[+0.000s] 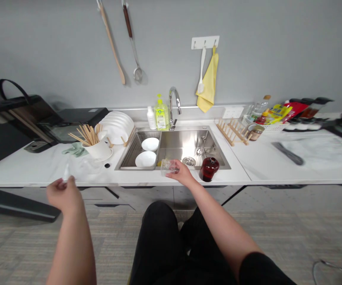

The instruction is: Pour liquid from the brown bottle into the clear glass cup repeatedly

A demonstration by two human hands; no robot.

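Note:
My right hand [181,173] holds a small clear container [167,167] over the front rim of the sink [185,144]. A dark red lidded jar [209,169] stands on the counter just right of that hand. My left hand [65,194] is closed at the counter's front edge on the left, its fingers pinching a small white piece [67,173], blurred. Something clear, like thin plastic [91,166], lies on the counter beyond it. Nearby stands a white pot [99,150] of wooden chopsticks [90,134].
Two white bowls [146,159] sit in the sink's left basket. White plates [117,124] fill a rack behind the pot. Soap bottles [161,115] and the faucet [173,103] stand behind the sink. A wooden rack [231,130] is at right, and a yellow cloth [208,85] hangs above.

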